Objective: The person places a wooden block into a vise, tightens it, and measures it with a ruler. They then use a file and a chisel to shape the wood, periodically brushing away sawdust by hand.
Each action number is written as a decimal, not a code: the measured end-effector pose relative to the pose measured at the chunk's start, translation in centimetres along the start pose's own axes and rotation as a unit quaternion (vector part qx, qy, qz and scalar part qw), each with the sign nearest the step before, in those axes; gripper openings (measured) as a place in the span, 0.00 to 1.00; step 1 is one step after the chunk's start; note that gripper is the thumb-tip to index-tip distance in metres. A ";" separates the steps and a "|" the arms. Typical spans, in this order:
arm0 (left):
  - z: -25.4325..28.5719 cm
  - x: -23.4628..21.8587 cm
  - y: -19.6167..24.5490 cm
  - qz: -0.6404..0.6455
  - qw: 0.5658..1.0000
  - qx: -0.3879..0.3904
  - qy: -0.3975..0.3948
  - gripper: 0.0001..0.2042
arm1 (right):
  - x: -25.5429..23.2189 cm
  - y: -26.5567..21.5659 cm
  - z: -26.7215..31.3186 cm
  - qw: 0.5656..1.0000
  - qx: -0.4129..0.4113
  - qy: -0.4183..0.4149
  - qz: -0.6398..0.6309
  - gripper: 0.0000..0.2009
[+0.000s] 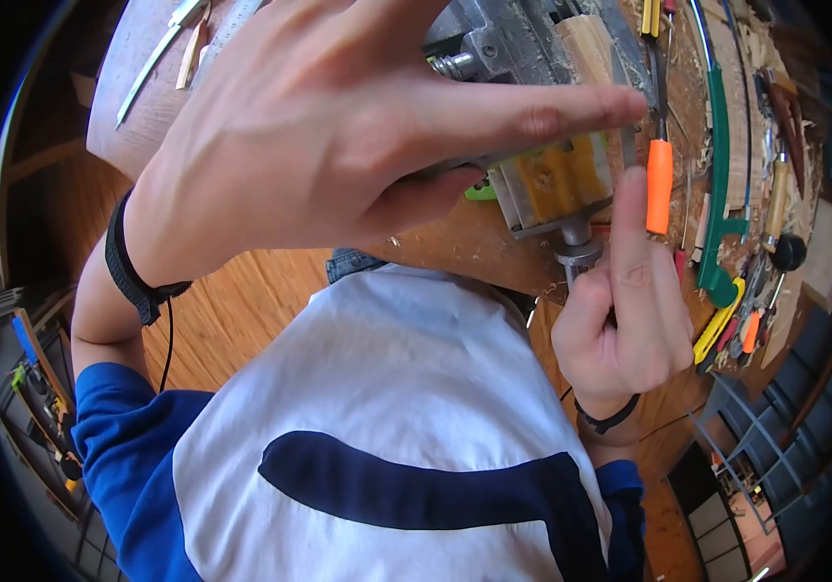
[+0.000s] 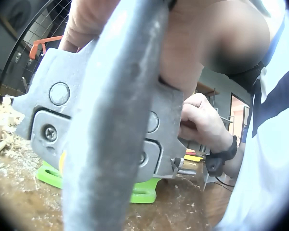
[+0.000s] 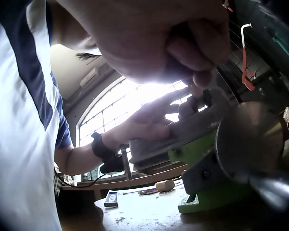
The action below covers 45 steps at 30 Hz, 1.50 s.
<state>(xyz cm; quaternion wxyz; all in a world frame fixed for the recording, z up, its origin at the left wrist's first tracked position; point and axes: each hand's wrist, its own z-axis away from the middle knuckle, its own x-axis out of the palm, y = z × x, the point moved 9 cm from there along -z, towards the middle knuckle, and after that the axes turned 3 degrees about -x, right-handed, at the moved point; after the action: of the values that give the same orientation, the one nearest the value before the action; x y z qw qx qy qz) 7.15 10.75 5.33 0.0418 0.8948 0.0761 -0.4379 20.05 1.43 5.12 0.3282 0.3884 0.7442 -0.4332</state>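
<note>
My left hand (image 1: 338,131) stretches over the bench vise (image 1: 489,44), its index finger straight and the fingertip at a narrow flat metal blade (image 1: 628,145). My right hand (image 1: 624,310) is in front of the vise's screw end, with its index finger laid straight along the blade and the other fingers curled. Any handle of the blade is hidden inside the right hand. Beside the blade, a piece of wood (image 1: 586,48) lies at the vise. Yellow material (image 1: 557,184) shows at the near jaw. The left wrist view shows the grey vise body (image 2: 62,86) over a green base (image 2: 143,191).
Right of the hands lie an orange-handled screwdriver (image 1: 660,184), a green saw frame (image 1: 717,175) and a yellow cutter (image 1: 720,320), among more tools. Wood shavings (image 2: 0,134) litter the bench. A knife-like tool (image 1: 149,78) lies at the far left.
</note>
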 end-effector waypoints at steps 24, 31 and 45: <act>-1.3 -0.2 -0.7 0.055 0.983 -0.137 -0.108 0.28 | 0.4 -0.1 -3.1 1.000 -0.016 -0.002 -0.011 0.28; -0.5 0.5 -0.2 -0.071 0.996 0.059 0.002 0.29 | 0.1 0.0 -2.5 1.000 -0.020 0.008 -0.018 0.28; 0.4 0.7 -1.0 0.005 0.996 -0.043 -0.078 0.32 | 0.5 -0.2 -1.8 0.999 -0.030 0.038 0.008 0.27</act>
<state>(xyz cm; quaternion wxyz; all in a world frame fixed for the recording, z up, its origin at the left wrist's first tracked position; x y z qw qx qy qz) 7.09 11.79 4.51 0.0885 0.8554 0.0869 -0.5028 19.34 3.16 5.51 0.3144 0.4004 0.7658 -0.3929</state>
